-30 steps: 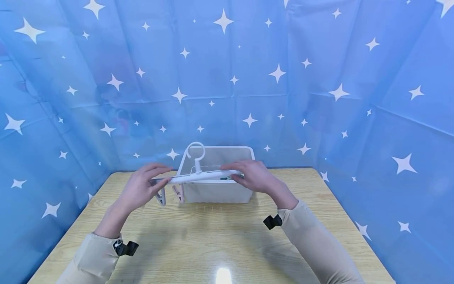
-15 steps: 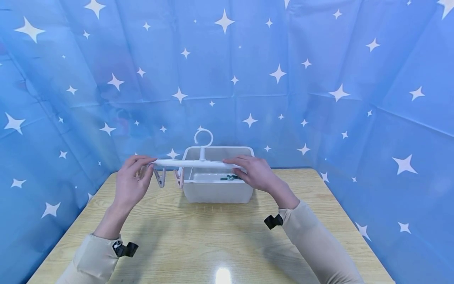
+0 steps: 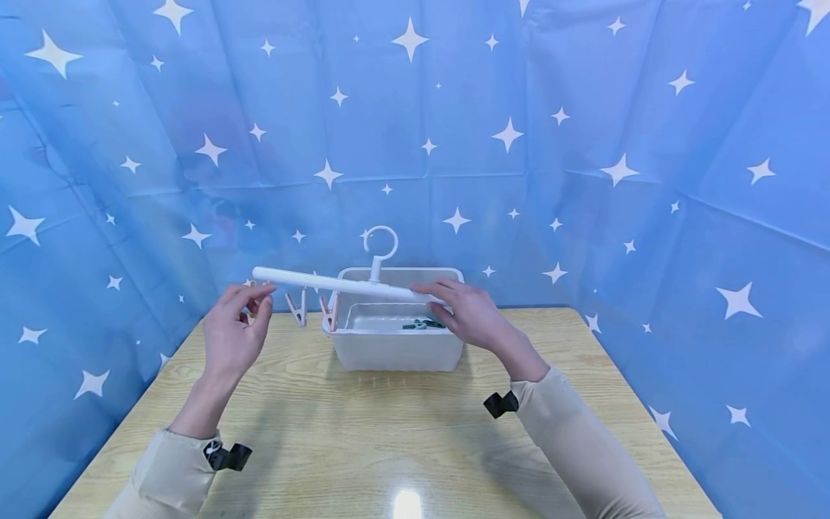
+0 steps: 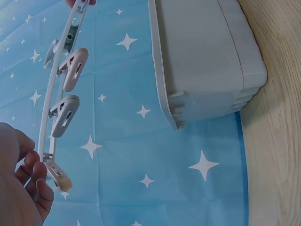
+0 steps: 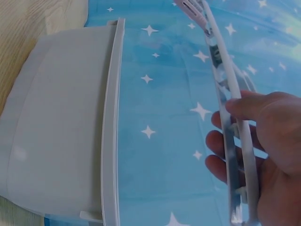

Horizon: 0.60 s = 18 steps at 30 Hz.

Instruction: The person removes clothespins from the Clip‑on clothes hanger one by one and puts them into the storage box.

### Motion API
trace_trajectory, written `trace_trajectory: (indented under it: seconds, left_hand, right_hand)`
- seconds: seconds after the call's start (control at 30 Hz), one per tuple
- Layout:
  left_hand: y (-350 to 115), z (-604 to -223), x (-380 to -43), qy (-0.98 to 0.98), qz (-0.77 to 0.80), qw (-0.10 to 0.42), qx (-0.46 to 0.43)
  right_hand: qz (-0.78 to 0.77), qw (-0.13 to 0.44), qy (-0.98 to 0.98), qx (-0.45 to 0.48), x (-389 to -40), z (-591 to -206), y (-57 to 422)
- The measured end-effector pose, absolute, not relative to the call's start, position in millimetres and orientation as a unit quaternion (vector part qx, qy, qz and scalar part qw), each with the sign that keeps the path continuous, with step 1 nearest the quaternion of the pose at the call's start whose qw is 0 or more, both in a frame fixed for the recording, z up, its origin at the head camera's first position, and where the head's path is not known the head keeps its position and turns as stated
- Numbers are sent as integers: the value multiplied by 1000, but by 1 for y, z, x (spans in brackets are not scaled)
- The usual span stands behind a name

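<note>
A white clip hanger is held up over the front of a white plastic bin, its left end tilted up and its round hook on top. My right hand grips the bar near its right end, thumb on one side and fingers on the other in the right wrist view. Just below the left end is my left hand, fingers loosely bent, fingertips right beside the bar. A grey clip, a pinkish clip and a beige clip hang from the bar.
Small dark green clips lie inside the bin. The bin stands at the back of a wooden table. A blue star-patterned curtain encloses the back and sides.
The hanger has risen, and its left end has swung up with its clips. My left hand has let go of that end and moved slightly left. My right hand keeps its grip.
</note>
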State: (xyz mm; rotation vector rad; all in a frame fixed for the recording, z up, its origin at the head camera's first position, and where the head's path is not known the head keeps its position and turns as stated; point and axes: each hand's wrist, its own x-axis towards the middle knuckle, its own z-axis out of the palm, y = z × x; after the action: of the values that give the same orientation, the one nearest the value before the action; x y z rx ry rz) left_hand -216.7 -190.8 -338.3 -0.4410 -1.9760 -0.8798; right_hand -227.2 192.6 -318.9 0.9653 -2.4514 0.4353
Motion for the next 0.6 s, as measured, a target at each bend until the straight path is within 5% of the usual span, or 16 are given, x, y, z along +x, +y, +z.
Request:
trace_trajectory:
  seconds: [0.6]
  left_hand:
    - [-195,-334,-215,-814,-434,386,-30]
  right_hand:
    - [158,277,-876,361,-228,-319,193]
